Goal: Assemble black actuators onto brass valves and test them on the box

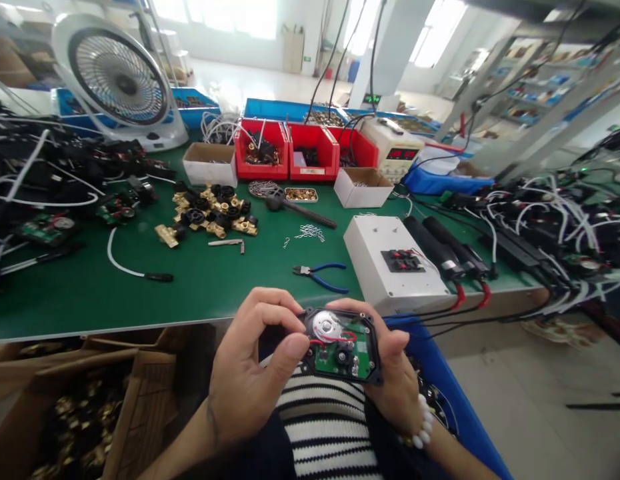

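Both my hands hold a black open housing (341, 345) with a green circuit board, a round silver disc and red wires inside, just below the near edge of the green table (210, 293). My left hand (253, 370) grips its left side, thumb and curled fingers pinched on the rim. My right hand (397, 373), with a white bead bracelet at the wrist, cups the housing from the right and underneath.
Blue-handled pliers (323, 273) and a white box with red and black terminals (393, 263) lie just beyond my hands. Brass fittings (210, 217), red bins (287, 153), small cardboard boxes, a fan (117, 77) and tangled cables cover the table. A cardboard box (140, 400) of parts sits lower left.
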Demonstrator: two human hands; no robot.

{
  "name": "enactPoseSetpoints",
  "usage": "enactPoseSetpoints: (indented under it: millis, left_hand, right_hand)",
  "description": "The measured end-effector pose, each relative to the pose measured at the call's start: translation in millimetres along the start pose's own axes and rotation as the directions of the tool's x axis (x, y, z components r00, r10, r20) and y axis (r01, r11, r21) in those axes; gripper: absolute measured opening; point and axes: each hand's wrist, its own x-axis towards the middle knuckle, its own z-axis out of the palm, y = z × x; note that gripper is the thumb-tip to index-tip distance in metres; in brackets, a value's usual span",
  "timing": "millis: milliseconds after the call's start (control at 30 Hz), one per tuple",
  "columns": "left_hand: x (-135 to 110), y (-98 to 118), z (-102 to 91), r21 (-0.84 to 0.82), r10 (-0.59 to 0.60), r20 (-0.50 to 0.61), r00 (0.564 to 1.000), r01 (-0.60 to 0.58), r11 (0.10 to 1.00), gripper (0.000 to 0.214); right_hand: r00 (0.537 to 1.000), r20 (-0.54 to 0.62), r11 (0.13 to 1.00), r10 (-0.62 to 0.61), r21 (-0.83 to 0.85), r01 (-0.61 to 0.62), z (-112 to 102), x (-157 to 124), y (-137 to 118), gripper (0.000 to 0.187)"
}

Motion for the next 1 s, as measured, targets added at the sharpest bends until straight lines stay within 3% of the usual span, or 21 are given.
enactPoseSetpoints:
  millis: [400, 467, 533, 767, 867, 1000]
  left_hand:
    - [-0.7, -0.4, -0.6, 0.061, -0.060, -0.026, 0.998, 0.061, 0.996, 0.007]
    - [-0.3, -1.6, -1.0, 0.061, -0.063, -0.041, 0.997, 0.065, 0.996, 0.004]
    - [-0.1, -2.8, -1.3, 0.060, -0.058, -0.056, 0.997, 0.061, 0.996, 0.004]
    - [-2.3, -3.3, -0.5, 0.019, -0.018, -0.043, 0.999, 0.019, 1.000, 0.007]
    - [-2.4, -2.3, -2.1, 0.045, 0.051, -0.037, 0.998, -0.050, 0.998, 0.010]
    - [2.0, 0.4, -7.8, 0.172, 0.214, 0.084, 0.973, -0.225, 0.959, 0.012]
  right_hand:
    - [0.986, 0.162, 0.987, -0.042, 0.159, 0.016, 0.3, -1.3, 7.9, 0.070]
    - [0.980, 0.188, 0.987, -0.067, 0.158, 0.037, 1.7, -0.5, 7.4, 0.081]
    - [0.978, 0.189, 0.991, -0.090, 0.112, 0.070, 2.6, -0.2, 6.9, 0.091]
    - [0.968, 0.140, 0.958, -0.209, -0.170, 0.232, 3.3, -0.1, 2.8, 0.073]
    - [0.956, 0.154, 0.933, -0.249, -0.225, 0.279, 5.1, 1.4, 0.7, 0.072]
    - [0.958, 0.156, 0.922, -0.240, -0.271, 0.275, 7.2, 4.7, -2.6, 0.066]
